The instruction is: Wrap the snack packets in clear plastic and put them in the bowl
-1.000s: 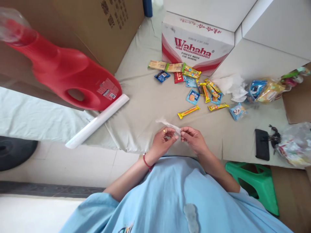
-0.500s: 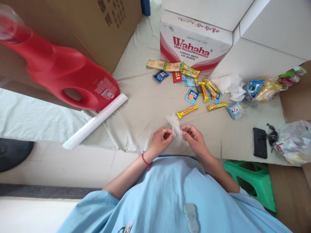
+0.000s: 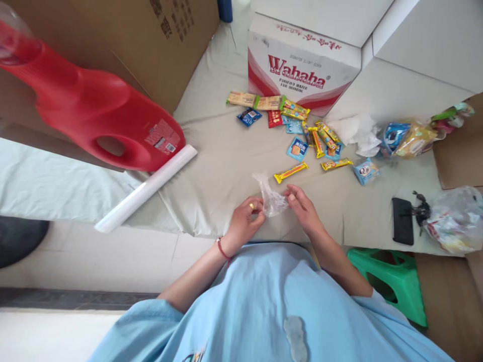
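A small, crumpled clear plastic bag (image 3: 272,201) hangs between my two hands above the front part of the cloth-covered table. My left hand (image 3: 244,220), with a gold ring and a red wrist cord, pinches the bag's left edge between thumb and fingers. On the other side, my right hand (image 3: 304,208) has its thumb and fingertips on the bag's right edge. Just beyond the bag lies a yellow-wrapped snack bar (image 3: 291,172). Farther back are a blue snack packet (image 3: 297,149) and several other small wrapped snacks.
A Wahaha carton (image 3: 298,70) stands behind the snacks. To the left are a large red jug (image 3: 113,115) and a white roll (image 3: 147,188). A black phone (image 3: 402,221) and a filled plastic bag (image 3: 456,218) lie right. Below is a green stool (image 3: 407,296).
The plastic bag has spread wider between my hands. My right hand has shifted slightly up and right, and its fingers have straightened somewhat. The snacks stay where they were.
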